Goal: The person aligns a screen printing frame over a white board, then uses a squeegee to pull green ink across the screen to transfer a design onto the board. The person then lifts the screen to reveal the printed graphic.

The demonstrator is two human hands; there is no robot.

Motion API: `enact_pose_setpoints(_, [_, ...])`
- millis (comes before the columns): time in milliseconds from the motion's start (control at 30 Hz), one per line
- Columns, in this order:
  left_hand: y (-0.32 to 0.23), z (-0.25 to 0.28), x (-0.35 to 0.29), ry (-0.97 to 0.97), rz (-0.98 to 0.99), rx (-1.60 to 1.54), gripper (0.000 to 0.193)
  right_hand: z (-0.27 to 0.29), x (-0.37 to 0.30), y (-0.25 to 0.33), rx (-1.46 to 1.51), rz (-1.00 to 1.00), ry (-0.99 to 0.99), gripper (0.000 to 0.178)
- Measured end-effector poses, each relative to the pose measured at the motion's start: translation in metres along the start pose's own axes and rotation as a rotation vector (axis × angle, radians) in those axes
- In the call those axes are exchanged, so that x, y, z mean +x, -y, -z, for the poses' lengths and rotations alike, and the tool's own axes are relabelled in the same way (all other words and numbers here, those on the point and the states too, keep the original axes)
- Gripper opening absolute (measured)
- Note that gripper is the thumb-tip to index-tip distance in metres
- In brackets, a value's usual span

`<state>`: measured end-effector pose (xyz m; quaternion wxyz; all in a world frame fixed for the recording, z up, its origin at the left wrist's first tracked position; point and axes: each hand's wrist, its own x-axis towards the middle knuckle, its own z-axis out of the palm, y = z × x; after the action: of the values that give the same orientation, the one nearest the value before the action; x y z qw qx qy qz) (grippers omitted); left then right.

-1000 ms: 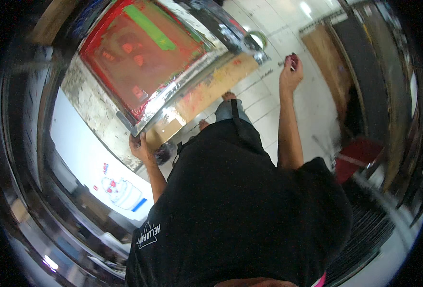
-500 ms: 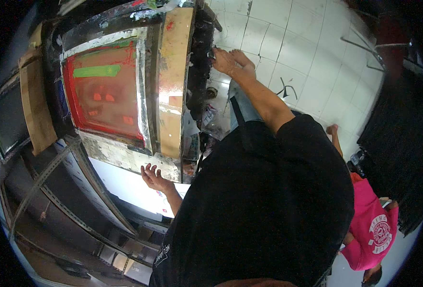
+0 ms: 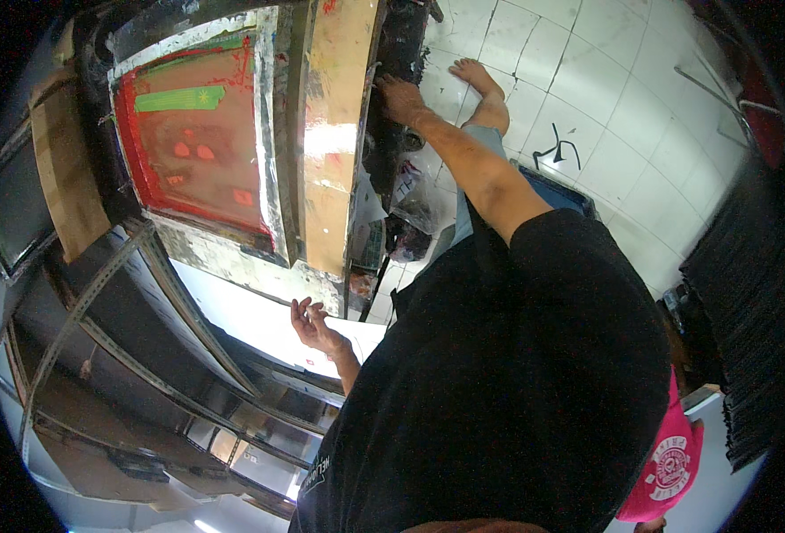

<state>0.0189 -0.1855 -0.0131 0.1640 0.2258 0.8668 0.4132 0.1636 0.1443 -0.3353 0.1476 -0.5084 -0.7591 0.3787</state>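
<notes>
My right hand (image 3: pixel 403 100) reaches to the dark side of the bench, just beside a long tan board (image 3: pixel 326 142). Its fingertips are in shadow, so what they touch is hard to make out. My left hand (image 3: pixel 319 330) hangs in the air past the bench's near end, fingers loosely bent and apart, holding nothing. Left of the tan board a screen-printing frame (image 3: pixel 270 133) lies on the bench. Its mesh (image 3: pixel 197 178) is reddish with a bright red border, and a strip of green tape (image 3: pixel 179 99) crosses it.
A clear plastic bag (image 3: pixel 415 200) sits below the bench side. Metal shelving (image 3: pixel 82 311) and a white panel (image 3: pixel 233 298) stand at the left. A cardboard piece (image 3: pixel 68 169) leans at far left. On the white tiled floor (image 3: pixel 606 115) lies a black object (image 3: pixel 557 149). A person in pink (image 3: pixel 668 466) is lower right.
My view has shifted, and the bench sits higher in it. My right hand has moved closer to the tan board. My left hand has drawn away from the bench corner, over the white panel.
</notes>
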Motion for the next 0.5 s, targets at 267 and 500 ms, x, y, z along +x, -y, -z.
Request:
enact_pose_setpoints(267, [-0.014, -0.027, 0.007, 0.120, -0.100, 0.040, 0.049, 0.046, -0.053, -0.096, 0.263, -0.183, -0.033, 0.043])
enact_pose_setpoints(500, [-0.023, -0.047, 0.009, 0.173, -0.227, 0.021, 0.046, 0.157, -0.159, -0.191, 0.596, -0.688, -0.417, 0.045])
